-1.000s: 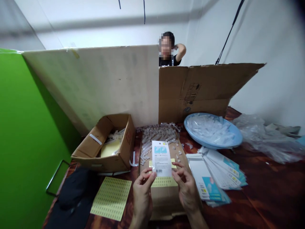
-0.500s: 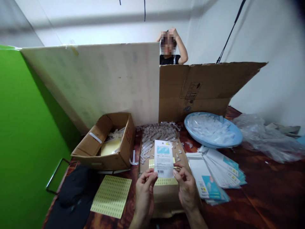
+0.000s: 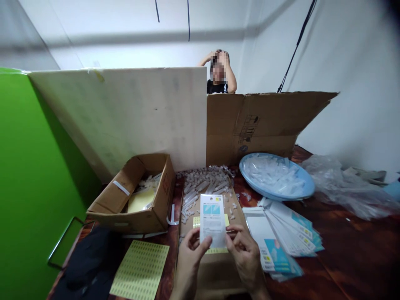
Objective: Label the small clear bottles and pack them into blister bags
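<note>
Both of my hands hold a white printed packaging card [image 3: 212,218] upright over a flattened cardboard sheet [image 3: 218,271]. My left hand [image 3: 192,254] pinches its lower left edge, the thumb lying across the front near the bottom. My right hand [image 3: 243,252] grips the lower right edge between thumb and fingers. Two small blue pictures and a hang hole show on the card's upper part. Behind it lies a yellow sticker sheet [image 3: 196,221], partly covered. Many small clear plastic pieces [image 3: 203,185] are heaped at the cardboard's far end.
On the left stand an open cardboard box [image 3: 146,221] and another yellow sticker sheet [image 3: 140,268], beside a black cloth item [image 3: 90,262]. To the right are fanned packaging cards [image 3: 281,233], a blue basin [image 3: 308,189] of clear plastic pieces and plastic bags [image 3: 337,179]. A person [image 3: 218,79] is behind the cardboard partition [image 3: 265,121].
My left thumb has slid inward over the card's lower front, covering the barcode area. The whole view has shifted, so things appear slightly lower. Behind the partition, the person's hands and head have moved slightly.
</note>
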`<action>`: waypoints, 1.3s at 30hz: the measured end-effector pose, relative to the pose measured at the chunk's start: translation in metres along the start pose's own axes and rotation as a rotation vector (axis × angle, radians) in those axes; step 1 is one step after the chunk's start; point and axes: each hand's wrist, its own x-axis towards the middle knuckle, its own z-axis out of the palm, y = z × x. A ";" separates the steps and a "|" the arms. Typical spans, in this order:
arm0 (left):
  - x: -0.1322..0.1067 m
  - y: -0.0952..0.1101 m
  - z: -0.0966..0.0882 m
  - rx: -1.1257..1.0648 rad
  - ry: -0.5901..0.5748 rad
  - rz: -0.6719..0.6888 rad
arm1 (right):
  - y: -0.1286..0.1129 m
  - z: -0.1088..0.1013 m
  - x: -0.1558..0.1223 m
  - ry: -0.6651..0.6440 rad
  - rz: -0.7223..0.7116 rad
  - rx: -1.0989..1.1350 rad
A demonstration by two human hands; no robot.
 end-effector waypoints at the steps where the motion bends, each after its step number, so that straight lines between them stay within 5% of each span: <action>1: 0.001 0.002 -0.001 0.036 -0.016 0.008 | -0.001 -0.001 0.000 -0.026 -0.003 0.004; 5: 0.000 0.011 -0.006 0.005 -0.054 -0.066 | 0.001 -0.001 0.000 -0.031 0.105 0.102; 8: -0.001 0.014 -0.010 -0.114 -0.094 -0.125 | 0.002 0.001 0.004 -0.022 0.294 0.371; 12: 0.001 0.010 -0.017 -0.156 -0.138 -0.157 | -0.001 0.003 0.007 -0.252 0.495 0.596; 20: 0.004 0.001 -0.029 -0.133 -0.206 -0.211 | 0.022 -0.003 0.003 -0.600 0.632 0.502; 27: 0.005 -0.007 -0.035 -0.084 -0.130 -0.205 | 0.027 -0.015 0.011 -0.829 0.666 0.332; 39: 0.002 -0.008 -0.035 0.038 -0.177 -0.178 | 0.037 -0.020 -0.001 -0.654 0.649 0.498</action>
